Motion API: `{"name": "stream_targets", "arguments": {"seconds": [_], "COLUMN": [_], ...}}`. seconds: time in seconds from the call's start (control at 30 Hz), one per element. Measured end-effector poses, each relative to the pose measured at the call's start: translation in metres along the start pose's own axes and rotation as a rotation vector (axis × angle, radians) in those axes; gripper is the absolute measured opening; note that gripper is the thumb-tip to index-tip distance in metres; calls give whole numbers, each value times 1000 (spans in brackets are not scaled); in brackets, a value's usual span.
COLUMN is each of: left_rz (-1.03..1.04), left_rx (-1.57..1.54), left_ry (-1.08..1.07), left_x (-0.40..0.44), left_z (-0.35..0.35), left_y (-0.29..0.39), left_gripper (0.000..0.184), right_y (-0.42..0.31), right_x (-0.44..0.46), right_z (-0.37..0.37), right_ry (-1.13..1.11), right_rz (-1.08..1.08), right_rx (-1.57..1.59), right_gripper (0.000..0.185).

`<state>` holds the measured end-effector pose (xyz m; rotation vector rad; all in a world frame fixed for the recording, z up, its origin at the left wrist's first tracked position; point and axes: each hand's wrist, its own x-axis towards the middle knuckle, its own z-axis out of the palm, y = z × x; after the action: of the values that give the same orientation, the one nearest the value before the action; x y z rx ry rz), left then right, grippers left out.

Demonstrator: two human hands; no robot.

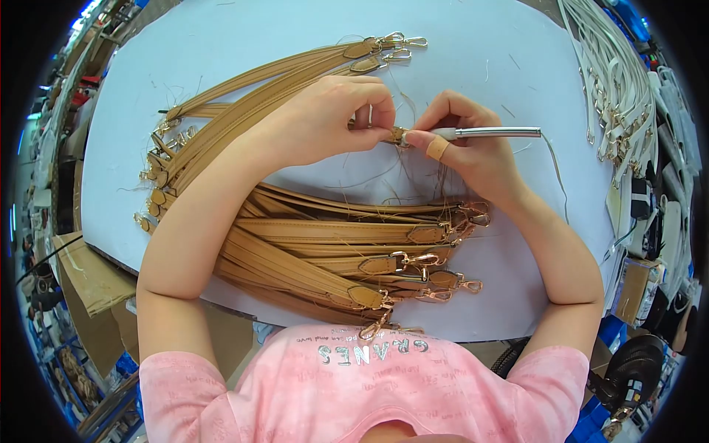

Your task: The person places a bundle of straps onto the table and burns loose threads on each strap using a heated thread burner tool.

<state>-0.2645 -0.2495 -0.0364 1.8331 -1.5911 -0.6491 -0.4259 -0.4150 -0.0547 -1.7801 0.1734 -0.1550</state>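
White tabletop (185, 52) is carrying tan straps (325, 230) from its left edge toward its near edge; these are appearing light and pliable, best taken flat behind the metal clasps (419, 260). Left hand (332, 118) is pinching a strap end (399, 136), probably stiffer, nearer the far edge. Right hand (476, 151) is steadying it while gripping a slim corded tool (502, 132).

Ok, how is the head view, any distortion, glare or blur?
Head view: strong fisheye bending toward the black rim; bright glints on the silver pen-like tool and metal snap hooks; the held piece too small to make out clearly.
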Motion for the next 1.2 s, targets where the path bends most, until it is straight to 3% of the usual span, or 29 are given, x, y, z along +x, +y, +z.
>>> {"name": "stream_targets", "arguments": {"seconds": [0.23, 0.33, 0.47, 0.57, 0.6, 0.7, 0.83, 1.0, 1.1, 1.2], "left_rz": [-58, -154, 26, -150, -153, 35, -177, -187, 205, 158], "left_rx": [-138, -284, -383, -502, -494, 179, 9, 87, 223, 122], "left_ry": [71, 173, -14, -710, -713, 133, -75, -71, 123, 8], "left_x": [0, 0, 1, -5, -5, -7, -1, -5, -2, -5], "left_z": [-4, -6, -3, -45, -39, 4, -15, -4, 8, 8], "left_y": [3, 8, 8, 12, 12, 12, 34, 27, 2, 9], "left_gripper": [13, 15, 19, 23, 23, 18, 14, 8, 12, 18], "right_y": [0, -4, -3, -3, -3, -13, -27, -33, -24, -21], "right_x": [0, 2, 4, 2, 3, 6, 4, 2, 2, 1], "right_z": [-2, -5, -13, -26, -29, -31, -39, -46, -47, -45], "right_ry": [5, 53, -30, -11, -3, 99, 108, 64, -50, -116], "right_rz": [-46, 74, 23, -20, -43, -92, -175, -221, -123, -60], "right_rx": [-21, 464, 627, 691, 726, 711, 725, 710, 731, 739], "right_gripper": [12, 11, 11, 9, 9, 8, 12, 14, 13, 13]}}
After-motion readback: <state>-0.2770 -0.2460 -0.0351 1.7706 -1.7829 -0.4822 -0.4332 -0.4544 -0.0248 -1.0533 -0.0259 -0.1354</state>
